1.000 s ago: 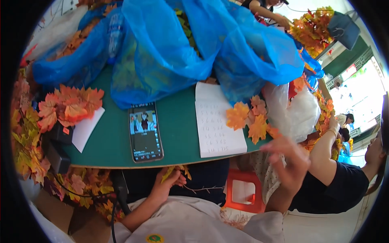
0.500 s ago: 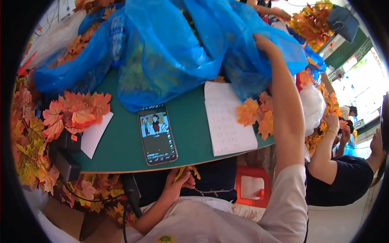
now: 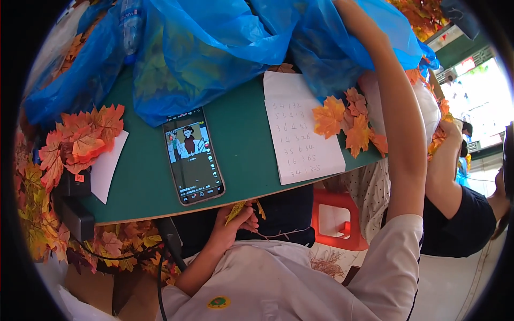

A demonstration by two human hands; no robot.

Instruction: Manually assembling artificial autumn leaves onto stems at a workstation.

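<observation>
Right arm (image 3: 399,123): moved upward in the view since half a second ago, now stretched out past the upper edge, in front of the blue bags (image 3: 209,59).
Right hand: gone out of the view, so cannot tell whether empty or grasping.
Left hand (image 3: 243,218): kept low, with bent fingers, pinching a yellow leaf (image 3: 234,213).
Leaf: held just below the near edge of the green table (image 3: 246,134).
Twig (image 3: 281,236): thin and brown, running from the left hand toward the right, over dark cloth (image 3: 292,211).
Phone (image 3: 195,160): lying on the table, lit, showing a cartoon.
Paper (image 3: 302,134): lying flat, to the right of the phone, with handwritten rows.
Orange leaves (image 3: 357,135): lying partly over the right edge of the paper.
Red leaves (image 3: 83,139): bunched at the left side, partly covering a white card (image 3: 108,171).
Bottle (image 3: 130,29): clear, near the blue bags, at upper left.
Red stool (image 3: 321,219): placed lower than the table, right of the left hand.
Co-worker (image 3: 463,224): at far right, in dark shirt.
</observation>
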